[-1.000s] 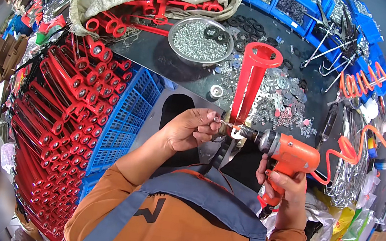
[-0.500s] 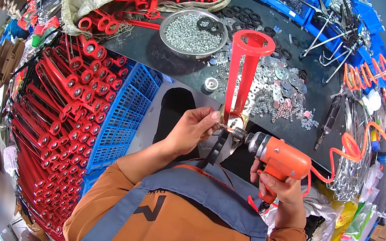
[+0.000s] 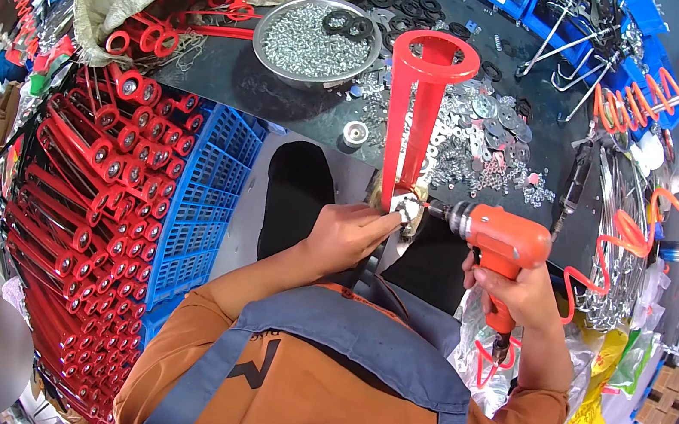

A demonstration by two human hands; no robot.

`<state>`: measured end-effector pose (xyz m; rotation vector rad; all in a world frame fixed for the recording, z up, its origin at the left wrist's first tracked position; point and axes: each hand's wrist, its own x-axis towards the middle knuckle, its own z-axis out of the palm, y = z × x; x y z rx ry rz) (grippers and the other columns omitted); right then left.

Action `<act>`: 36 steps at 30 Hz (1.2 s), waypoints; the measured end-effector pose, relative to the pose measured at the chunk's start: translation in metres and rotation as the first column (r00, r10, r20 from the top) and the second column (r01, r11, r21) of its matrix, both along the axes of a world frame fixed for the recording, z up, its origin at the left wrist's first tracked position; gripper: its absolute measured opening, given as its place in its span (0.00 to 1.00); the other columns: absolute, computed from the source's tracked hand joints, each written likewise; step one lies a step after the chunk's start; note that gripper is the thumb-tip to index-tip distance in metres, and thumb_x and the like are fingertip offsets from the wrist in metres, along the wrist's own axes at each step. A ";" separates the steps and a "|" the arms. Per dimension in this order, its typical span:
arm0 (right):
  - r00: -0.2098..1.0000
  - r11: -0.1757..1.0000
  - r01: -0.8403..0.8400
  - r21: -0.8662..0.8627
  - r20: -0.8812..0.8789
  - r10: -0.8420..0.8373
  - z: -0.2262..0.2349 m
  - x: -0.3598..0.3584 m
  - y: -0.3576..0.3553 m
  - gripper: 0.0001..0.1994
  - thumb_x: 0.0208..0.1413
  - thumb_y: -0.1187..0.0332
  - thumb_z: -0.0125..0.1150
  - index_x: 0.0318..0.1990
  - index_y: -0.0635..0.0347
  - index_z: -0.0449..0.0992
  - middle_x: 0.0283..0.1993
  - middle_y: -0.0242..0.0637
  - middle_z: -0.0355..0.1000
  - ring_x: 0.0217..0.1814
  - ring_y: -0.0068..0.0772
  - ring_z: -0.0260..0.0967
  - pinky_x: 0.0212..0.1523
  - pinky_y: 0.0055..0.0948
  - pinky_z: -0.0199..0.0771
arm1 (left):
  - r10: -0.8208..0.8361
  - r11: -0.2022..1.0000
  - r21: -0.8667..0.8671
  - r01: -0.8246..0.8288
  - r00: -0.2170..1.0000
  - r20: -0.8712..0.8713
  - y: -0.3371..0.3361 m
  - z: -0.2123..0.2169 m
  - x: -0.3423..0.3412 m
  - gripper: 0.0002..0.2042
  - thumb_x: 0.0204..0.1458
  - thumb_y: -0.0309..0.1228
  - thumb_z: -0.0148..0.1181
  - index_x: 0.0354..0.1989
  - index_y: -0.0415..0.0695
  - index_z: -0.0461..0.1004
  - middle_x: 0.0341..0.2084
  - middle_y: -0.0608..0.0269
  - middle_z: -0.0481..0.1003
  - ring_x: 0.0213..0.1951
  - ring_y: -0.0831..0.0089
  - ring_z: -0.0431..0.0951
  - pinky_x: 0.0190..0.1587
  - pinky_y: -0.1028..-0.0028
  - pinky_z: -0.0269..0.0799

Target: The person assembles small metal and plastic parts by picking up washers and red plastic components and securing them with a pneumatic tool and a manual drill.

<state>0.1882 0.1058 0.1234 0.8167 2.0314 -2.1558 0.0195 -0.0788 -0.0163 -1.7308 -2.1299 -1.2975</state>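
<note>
In my right hand point(image 3: 523, 294) is an orange pistol-shaped air screwdriver point(image 3: 510, 236), fingers wrapped round its grip. The bit points left, at the lower end of a red metal fork-shaped bracket point(image 3: 398, 125) that stands upright with its ring at the top. My left hand point(image 3: 343, 237) is beside that lower end, fingertips closed together near a small metal fixture point(image 3: 409, 210). Whatever is between those fingers is hidden. A small round metal cup point(image 3: 355, 133) sits on the table left of the bracket.
A steel bowl of small metal parts point(image 3: 306, 51) stands at the back left. Loose washers and nuts point(image 3: 489, 138) spread behind the bracket. Stacked red brackets point(image 3: 97, 204) and a blue crate point(image 3: 206, 202) are at left. An orange coiled hose point(image 3: 613, 242) hangs at right.
My left hand has turned knuckles up and moved slightly lower at the bracket's base. The screwdriver's bit has drawn a little right, away from the fingers. The whole view has shifted slightly.
</note>
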 end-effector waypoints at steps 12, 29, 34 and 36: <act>0.824 0.683 -0.562 0.467 0.241 0.513 0.039 -0.072 0.010 0.13 0.48 0.75 0.54 0.44 0.65 0.69 0.23 0.43 0.69 0.23 0.28 0.72 0.21 0.35 0.71 | -0.101 0.983 0.155 0.099 0.995 0.007 0.014 -0.025 -0.002 0.15 0.40 0.22 0.61 0.40 0.44 0.75 0.19 0.65 0.70 0.20 0.69 0.71 0.18 0.71 0.66; 0.977 0.942 -0.210 0.264 0.101 0.189 0.056 -0.013 0.004 0.21 0.45 0.77 0.60 0.50 0.67 0.66 0.32 0.39 0.73 0.26 0.27 0.74 0.20 0.25 0.75 | -0.009 0.971 0.232 -0.050 0.970 0.243 -0.022 -0.012 0.002 0.07 0.50 0.23 0.60 0.38 0.38 0.74 0.15 0.67 0.67 0.19 0.76 0.71 0.21 0.74 0.66; 0.999 0.999 0.046 0.024 -0.001 -0.046 0.019 0.038 -0.006 0.27 0.45 0.81 0.62 0.55 0.63 0.64 0.37 0.41 0.74 0.34 0.28 0.75 0.20 0.24 0.75 | -0.022 0.979 -0.027 -0.200 -0.237 0.971 -0.045 -0.026 -0.014 0.08 0.59 0.24 0.46 0.43 0.34 0.68 0.29 0.63 0.70 0.23 0.84 0.64 0.25 0.84 0.63; 0.998 0.998 0.059 -0.012 -0.011 -0.059 0.007 0.044 -0.008 0.27 0.45 0.82 0.62 0.56 0.63 0.64 0.37 0.41 0.74 0.33 0.28 0.75 0.20 0.24 0.75 | 0.052 0.992 -0.087 -0.097 -0.313 0.948 -0.043 -0.001 -0.011 0.11 0.62 0.30 0.44 0.39 0.33 0.68 0.25 0.65 0.68 0.20 0.86 0.63 0.21 0.85 0.62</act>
